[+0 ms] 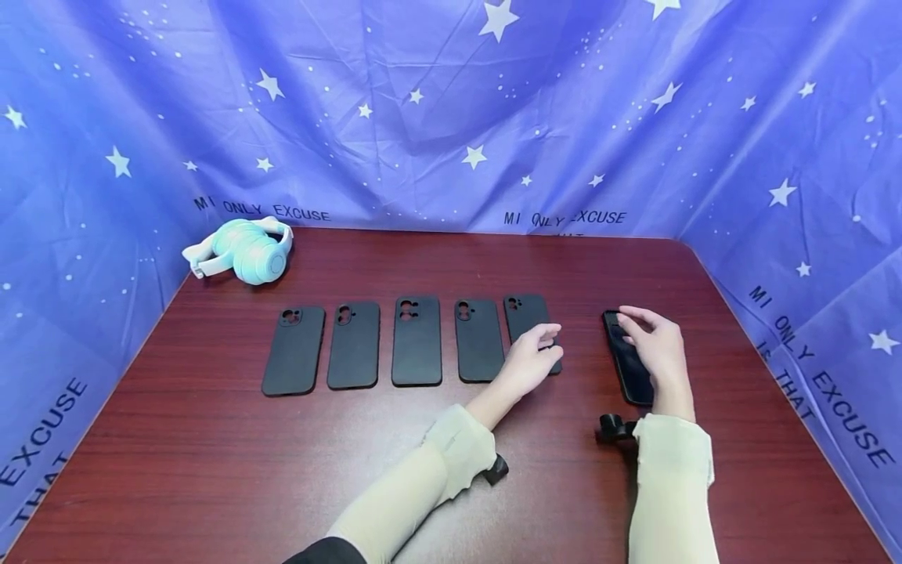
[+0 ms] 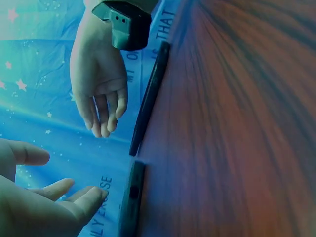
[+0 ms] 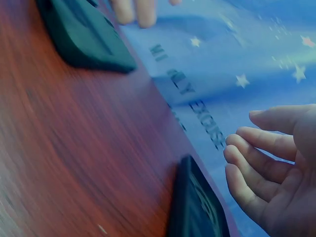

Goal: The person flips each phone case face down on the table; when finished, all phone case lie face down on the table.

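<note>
Several black phone cases lie in a row, backs up. My left hand [image 1: 524,362] hovers over the rightmost case [image 1: 527,313] of that row, partly hiding it. Its fingers, loosely bent in the left wrist view, grasp nothing. Farther right lies a black phone-shaped piece [image 1: 634,376] with a glossy, rimmed face up; I cannot tell whether it is a phone or an empty case. Above it is my right hand [image 1: 658,348], covering part of it. In the right wrist view, the relaxed fingers [image 3: 256,168] are apart from the dark piece [image 3: 197,207] and hold nothing.
Folded light-blue headphones [image 1: 250,251] rest at the table's back left corner. The other cases in the row include a middle one [image 1: 417,348] and a leftmost one [image 1: 294,356]. A blue star-printed curtain [image 1: 437,117] surrounds the reddish-brown table [image 1: 282,478]. Both wrists wear black devices.
</note>
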`<control>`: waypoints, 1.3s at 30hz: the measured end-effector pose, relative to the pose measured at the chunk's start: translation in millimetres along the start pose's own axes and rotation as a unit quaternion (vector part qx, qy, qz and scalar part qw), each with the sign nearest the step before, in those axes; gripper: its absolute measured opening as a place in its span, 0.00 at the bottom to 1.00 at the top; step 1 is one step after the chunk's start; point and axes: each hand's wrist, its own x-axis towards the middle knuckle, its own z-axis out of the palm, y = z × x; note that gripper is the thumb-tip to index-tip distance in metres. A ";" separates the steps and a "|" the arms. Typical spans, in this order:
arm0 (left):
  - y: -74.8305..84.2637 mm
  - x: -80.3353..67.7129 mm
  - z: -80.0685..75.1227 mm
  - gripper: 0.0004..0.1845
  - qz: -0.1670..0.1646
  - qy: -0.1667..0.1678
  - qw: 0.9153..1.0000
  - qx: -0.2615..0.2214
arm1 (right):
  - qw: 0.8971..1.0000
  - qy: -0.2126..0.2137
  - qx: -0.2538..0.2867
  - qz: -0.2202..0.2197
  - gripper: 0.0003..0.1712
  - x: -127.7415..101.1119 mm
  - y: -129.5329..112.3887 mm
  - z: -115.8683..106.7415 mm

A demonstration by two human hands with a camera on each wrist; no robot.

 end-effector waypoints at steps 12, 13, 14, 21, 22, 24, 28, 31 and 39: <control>1.0 16.2 25.1 0.23 -0.055 -0.065 0.996 0.001 | 0.992 0.058 0.024 0.106 0.21 -7.4 22.7 -40.5; 0.6 17.3 25.6 0.23 -0.054 -0.071 0.996 0.009 | 0.991 0.057 0.030 0.117 0.19 -8.0 24.1 -42.7; 0.2 18.4 25.7 0.23 -0.054 -0.075 0.996 0.018 | 0.990 0.054 0.035 0.126 0.18 -8.9 25.1 -44.6; -1.4 27.6 23.8 0.23 -0.034 -0.101 0.992 0.074 | 0.987 0.028 0.110 0.114 0.06 -9.4 36.4 -50.8; -1.4 29.1 23.8 0.23 -0.031 -0.106 0.991 0.078 | 0.986 0.024 0.121 0.111 0.06 -8.9 38.0 -51.1; -1.6 31.9 24.6 0.22 -0.023 -0.117 0.989 0.086 | 0.984 0.014 0.141 0.112 0.06 -8.2 40.9 -51.5; -1.9 35.5 27.8 0.23 -0.023 -0.144 0.986 0.086 | 0.983 0.005 0.137 0.118 0.07 -7.1 46.2 -50.2; -1.4 36.7 30.9 0.24 -0.024 -0.163 0.982 0.087 | 0.984 -0.002 0.131 0.123 0.07 -6.7 49.1 -48.8; 0.3 40.4 34.4 0.26 -0.015 -0.164 0.982 0.096 | 0.989 -0.019 0.099 0.105 0.12 -6.6 48.3 -45.0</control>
